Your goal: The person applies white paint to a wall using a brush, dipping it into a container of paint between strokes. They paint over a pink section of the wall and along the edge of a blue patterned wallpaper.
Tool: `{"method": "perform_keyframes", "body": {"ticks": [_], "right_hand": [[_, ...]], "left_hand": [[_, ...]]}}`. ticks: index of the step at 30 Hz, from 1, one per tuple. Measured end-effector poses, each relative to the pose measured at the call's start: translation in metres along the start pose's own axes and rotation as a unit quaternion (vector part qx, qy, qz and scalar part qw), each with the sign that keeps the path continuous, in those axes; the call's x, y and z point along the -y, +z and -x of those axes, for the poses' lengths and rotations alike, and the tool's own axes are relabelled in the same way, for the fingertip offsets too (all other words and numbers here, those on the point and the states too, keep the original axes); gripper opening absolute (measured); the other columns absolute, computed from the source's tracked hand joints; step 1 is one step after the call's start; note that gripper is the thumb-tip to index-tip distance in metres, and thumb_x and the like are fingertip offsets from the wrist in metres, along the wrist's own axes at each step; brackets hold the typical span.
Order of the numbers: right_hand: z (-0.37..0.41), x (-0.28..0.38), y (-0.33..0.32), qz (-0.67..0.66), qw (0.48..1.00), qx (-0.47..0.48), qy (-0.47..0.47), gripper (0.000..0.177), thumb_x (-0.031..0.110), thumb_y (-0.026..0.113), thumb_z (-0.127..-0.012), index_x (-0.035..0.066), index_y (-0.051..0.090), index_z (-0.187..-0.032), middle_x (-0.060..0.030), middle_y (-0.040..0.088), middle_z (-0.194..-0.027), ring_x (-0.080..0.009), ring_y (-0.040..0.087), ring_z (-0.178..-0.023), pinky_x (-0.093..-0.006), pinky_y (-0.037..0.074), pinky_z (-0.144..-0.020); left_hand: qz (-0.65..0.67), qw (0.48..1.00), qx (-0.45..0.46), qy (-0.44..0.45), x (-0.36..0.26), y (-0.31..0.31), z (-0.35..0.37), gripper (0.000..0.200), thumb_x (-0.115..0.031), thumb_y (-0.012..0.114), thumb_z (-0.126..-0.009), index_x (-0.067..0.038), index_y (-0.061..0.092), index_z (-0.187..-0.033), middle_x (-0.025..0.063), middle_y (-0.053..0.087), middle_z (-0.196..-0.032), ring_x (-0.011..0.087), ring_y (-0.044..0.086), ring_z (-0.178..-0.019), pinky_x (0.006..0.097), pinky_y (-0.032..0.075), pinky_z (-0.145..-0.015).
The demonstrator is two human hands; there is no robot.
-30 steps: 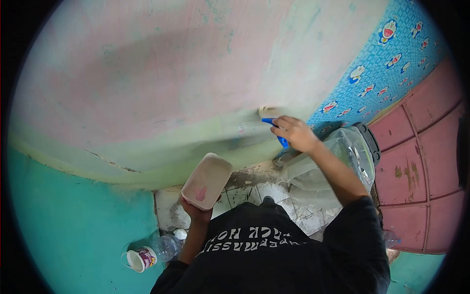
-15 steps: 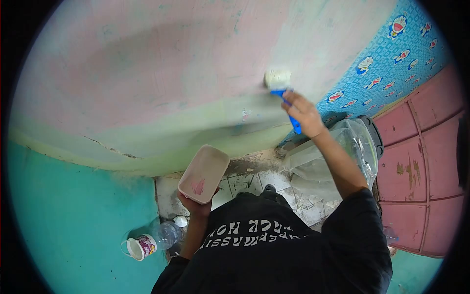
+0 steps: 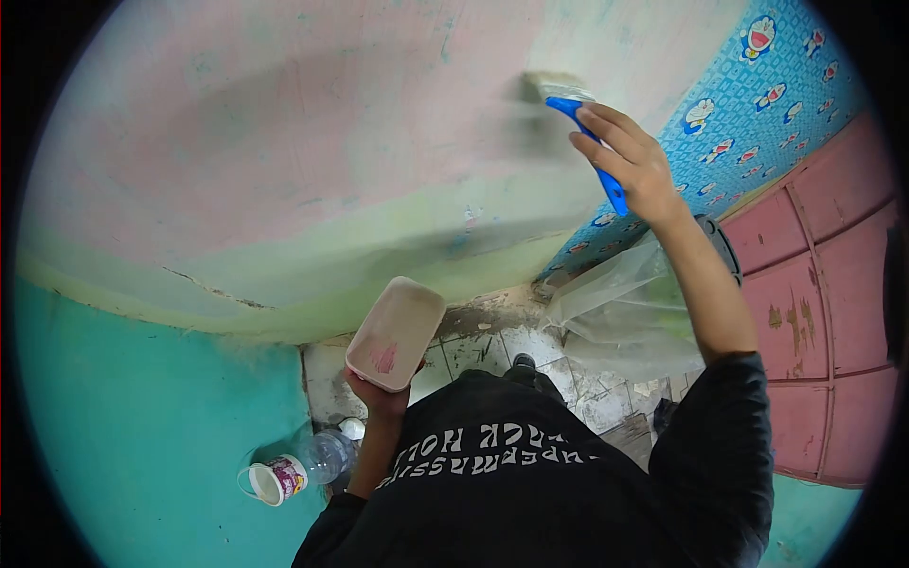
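My right hand [image 3: 632,166] grips the blue handle of a paintbrush [image 3: 589,142]. The pale bristles are up against the wall [image 3: 379,123], whose surface is streaky pink and white above a greenish band. Low in front of my body, my left hand [image 3: 383,396] holds a beige rectangular tub [image 3: 398,327] from beneath, its fingers mostly hidden by it. A pink smear shows inside the tub, near its closer end.
Blue cartoon-patterned wallpaper [image 3: 701,142] borders the painted wall on the right, beside pink panels [image 3: 795,284]. Translucent plastic sheeting [image 3: 615,308] covers something below. A small white bucket [image 3: 275,481] and a clear plastic bottle [image 3: 327,456] are at lower left. Dirty tiles [image 3: 473,355] make up the floor.
My right hand has moved the paintbrush up and slightly right along the wall, and the brush is now more tilted. The left hand and tub have stayed nearly still.
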State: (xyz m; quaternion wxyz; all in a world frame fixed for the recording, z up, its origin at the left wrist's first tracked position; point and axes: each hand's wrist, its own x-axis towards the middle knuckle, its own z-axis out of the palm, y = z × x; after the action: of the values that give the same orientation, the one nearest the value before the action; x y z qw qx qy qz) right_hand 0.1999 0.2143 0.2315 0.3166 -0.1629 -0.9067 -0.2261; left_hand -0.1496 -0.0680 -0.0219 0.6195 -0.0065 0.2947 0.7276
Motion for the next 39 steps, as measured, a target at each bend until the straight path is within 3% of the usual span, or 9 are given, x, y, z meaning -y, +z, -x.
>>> {"method": "perform_keyframes", "body": {"ticks": [3,9,13,18,23,26,29,34,39], "right_hand": [[0.035,0.016,0.035,-0.020,0.996,-0.051,0.064,0.039,0.006,0.065,-0.082,0.007,0.073,-0.119,-0.0170,0.064,-0.137,-0.0370,0.062,-0.128,-0.0420,0.055,-0.105],[0.140,0.066,0.132,-0.104,0.980,0.115,0.122,0.036,0.004,0.065,-0.082,0.007,0.071,-0.116,-0.0140,0.064,-0.137,-0.0332,0.063,-0.127,-0.0400,0.056,-0.102],[0.127,0.068,0.120,-0.132,0.965,0.199,0.108,0.031,0.002,0.065,-0.081,0.006,0.071,-0.112,-0.0130,0.067,-0.129,-0.0325,0.065,-0.122,-0.0388,0.058,-0.098],[0.026,0.024,0.042,-0.101,0.988,0.057,0.102,0.032,0.002,0.065,-0.083,0.005,0.072,-0.114,-0.0160,0.070,-0.126,-0.0334,0.068,-0.117,-0.0398,0.058,-0.096],[-0.028,0.018,-0.006,0.005,0.971,-0.208,0.122,0.043,-0.012,0.071,-0.077,0.007,0.074,-0.115,-0.0184,0.069,-0.128,-0.0376,0.068,-0.120,-0.0423,0.057,-0.100],[-0.001,0.031,0.035,-0.044,0.976,-0.159,0.140,0.041,-0.010,0.070,-0.078,0.007,0.075,-0.115,-0.0175,0.068,-0.131,-0.0361,0.066,-0.123,-0.0422,0.057,-0.101],[0.071,0.064,0.099,-0.087,0.983,-0.011,0.160,0.041,0.001,0.065,-0.081,0.006,0.071,-0.121,-0.0168,0.064,-0.139,-0.0354,0.061,-0.131,-0.0426,0.054,-0.106],[0.134,0.093,0.141,-0.190,0.938,0.200,0.208,0.038,-0.002,0.064,-0.080,0.007,0.070,-0.116,-0.0155,0.066,-0.134,-0.0354,0.063,-0.126,-0.0434,0.056,-0.101],[0.115,0.014,0.076,-0.109,0.968,0.112,0.196,0.040,-0.003,0.067,-0.078,0.006,0.071,-0.117,-0.0151,0.067,-0.133,-0.0351,0.066,-0.120,-0.0420,0.056,-0.100]], "left_hand": [[0.005,1.000,0.009,-0.005,0.002,-0.003,0.001,0.074,-0.064,0.037,-0.094,-0.016,0.045,-0.150,0.0164,0.055,-0.143,0.0459,0.064,-0.118,0.0663,0.061,-0.082],[0.011,0.999,0.034,-0.011,0.003,-0.009,-0.004,0.075,-0.066,0.037,-0.094,-0.016,0.045,-0.150,0.0168,0.055,-0.143,0.0467,0.063,-0.118,0.0675,0.061,-0.082],[-0.009,1.000,0.022,-0.011,0.003,-0.007,-0.003,0.075,-0.064,0.038,-0.094,-0.016,0.045,-0.150,0.0170,0.055,-0.142,0.0465,0.063,-0.119,0.0676,0.061,-0.081],[0.005,0.999,0.035,-0.022,0.003,-0.006,-0.001,0.075,-0.065,0.038,-0.093,-0.016,0.045,-0.150,0.0169,0.055,-0.143,0.0466,0.063,-0.119,0.0672,0.061,-0.081],[0.009,1.000,0.025,-0.017,0.002,-0.006,-0.001,0.077,-0.067,0.037,-0.092,-0.016,0.045,-0.150,0.0165,0.054,-0.144,0.0472,0.062,-0.121,0.0673,0.061,-0.081],[0.003,1.000,0.020,-0.017,0.004,-0.009,-0.003,0.077,-0.067,0.038,-0.092,-0.016,0.045,-0.150,0.0160,0.054,-0.145,0.0471,0.061,-0.122,0.0676,0.060,-0.081],[0.008,1.000,0.024,-0.017,0.005,-0.009,-0.003,0.077,-0.066,0.038,-0.092,-0.016,0.045,-0.150,0.0157,0.054,-0.144,0.0468,0.061,-0.122,0.0677,0.060,-0.081],[-0.002,1.000,0.019,-0.005,0.005,-0.013,-0.007,0.076,-0.066,0.038,-0.092,-0.016,0.045,-0.150,0.0158,0.054,-0.144,0.0467,0.061,-0.122,0.0680,0.060,-0.081],[0.022,0.999,0.039,0.005,0.010,-0.010,-0.007,0.075,-0.065,0.038,-0.092,-0.016,0.046,-0.149,0.0158,0.055,-0.144,0.0464,0.062,-0.122,0.0673,0.061,-0.081]]}}
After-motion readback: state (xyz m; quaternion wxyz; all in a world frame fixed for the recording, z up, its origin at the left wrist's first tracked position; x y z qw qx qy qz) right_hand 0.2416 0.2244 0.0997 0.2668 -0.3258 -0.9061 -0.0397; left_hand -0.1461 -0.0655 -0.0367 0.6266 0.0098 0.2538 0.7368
